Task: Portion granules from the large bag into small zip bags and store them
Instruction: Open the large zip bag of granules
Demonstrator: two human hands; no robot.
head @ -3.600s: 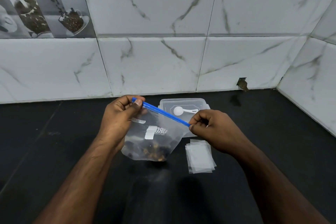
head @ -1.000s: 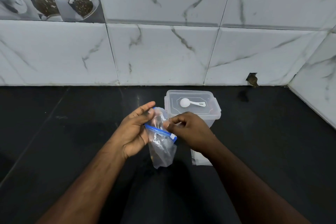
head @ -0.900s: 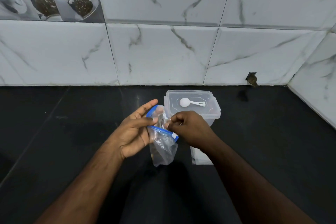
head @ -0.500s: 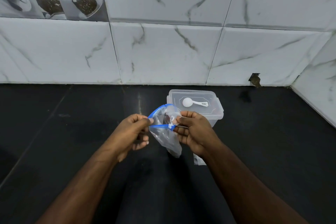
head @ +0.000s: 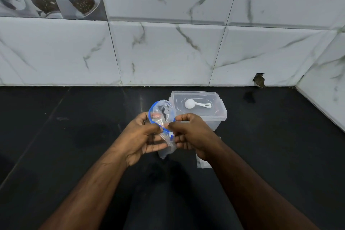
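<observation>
Held mid-frame above the counter point(head: 74, 155), large bag point(head: 164, 117) pinched at its blue zip by left hand point(head: 143, 136) and right hand point(head: 190, 134), mouth gaping: risks spilling granules if tipped.

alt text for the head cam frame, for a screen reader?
Both hands, left hand and right hand, hold open a blue-zip plastic bag above a black counter. Behind it sits a lidded clear container with a white scoop on top.
</observation>
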